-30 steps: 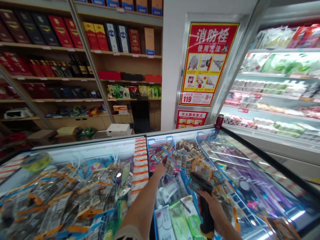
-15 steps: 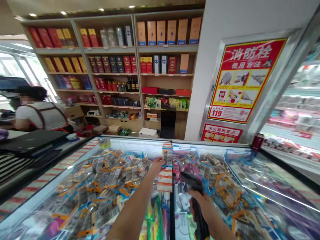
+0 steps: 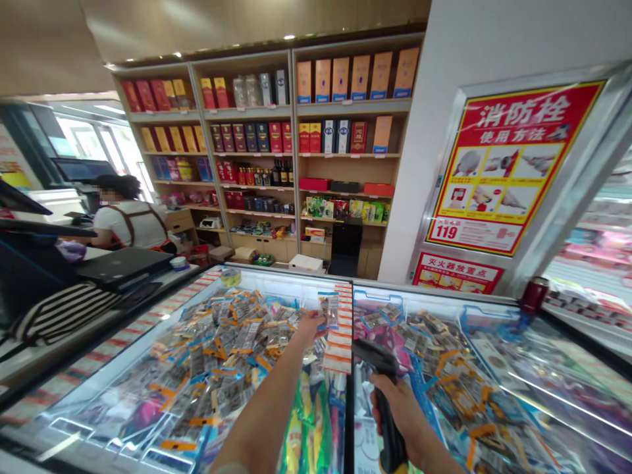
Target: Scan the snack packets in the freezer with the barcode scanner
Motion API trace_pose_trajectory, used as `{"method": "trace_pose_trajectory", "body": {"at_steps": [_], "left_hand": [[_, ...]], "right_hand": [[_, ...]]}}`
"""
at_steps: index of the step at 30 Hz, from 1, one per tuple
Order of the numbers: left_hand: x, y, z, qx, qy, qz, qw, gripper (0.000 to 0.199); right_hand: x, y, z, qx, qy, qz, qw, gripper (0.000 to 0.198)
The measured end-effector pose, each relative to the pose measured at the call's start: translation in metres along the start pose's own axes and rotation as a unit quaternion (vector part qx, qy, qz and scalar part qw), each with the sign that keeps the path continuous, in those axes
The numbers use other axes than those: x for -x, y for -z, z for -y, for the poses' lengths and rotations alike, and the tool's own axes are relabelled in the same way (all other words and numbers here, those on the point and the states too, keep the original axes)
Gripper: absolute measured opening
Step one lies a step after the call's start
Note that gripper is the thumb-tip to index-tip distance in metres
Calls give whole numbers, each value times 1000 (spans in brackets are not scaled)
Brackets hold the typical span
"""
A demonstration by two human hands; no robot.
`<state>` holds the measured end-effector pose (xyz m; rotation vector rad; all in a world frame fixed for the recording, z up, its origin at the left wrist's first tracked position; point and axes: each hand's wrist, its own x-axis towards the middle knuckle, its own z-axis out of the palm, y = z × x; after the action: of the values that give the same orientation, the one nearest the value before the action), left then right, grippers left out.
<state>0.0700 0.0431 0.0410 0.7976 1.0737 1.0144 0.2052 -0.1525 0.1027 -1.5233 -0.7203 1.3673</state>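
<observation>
From here I see a clear, blue-topped packet (image 3: 332, 311) upright by the left freezer's (image 3: 286, 282) right edge, black scanner (image 3: 378, 359) tilted nearby.

A black scanner (image 3: 390, 424) and blue-edged packet (image 3: 332, 311); orange-and-white striped labels (image 3: 338, 350) along the freezer (image 3: 349, 421) edge; a red-and-yellow poster (image 3: 513, 168).

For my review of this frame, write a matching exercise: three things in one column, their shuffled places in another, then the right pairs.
Things:
1. Handheld scanner
2. Small packet
3. Poster with "119"

Places:
A. Upright on the wall
B. In the right hand
C. In the left hand

Pairs: 1-B, 2-C, 3-A
</observation>
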Motion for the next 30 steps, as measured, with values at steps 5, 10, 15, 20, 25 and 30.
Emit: {"method": "trace_pose_trajectory", "body": {"at_steps": [5,10,15,20,25,30], "left_hand": [[1,3,0,19,-2,-12,1000,21],[0,3,-2,28,-4,0,1000,19],[0,4,-2,24,5,6,1000,18],[-3,6,1,20,5,7,1000,19],[-2,7,-1,43,15,-9,999,25],[-1,7,-2,52,17,-12,998,13]], "right_hand": [[4,-4,1,6,5,0,1000,33],[6,-5,-2,11,2,-1,1000,35],[9,-6,-1,6,6,1,1000,33],[9,-7,0,12,4,5,1000,33],[5,-6,-3,4,3,2,1000,31],[7,-8,-1,-11,-10,-5,1000,32]]}}
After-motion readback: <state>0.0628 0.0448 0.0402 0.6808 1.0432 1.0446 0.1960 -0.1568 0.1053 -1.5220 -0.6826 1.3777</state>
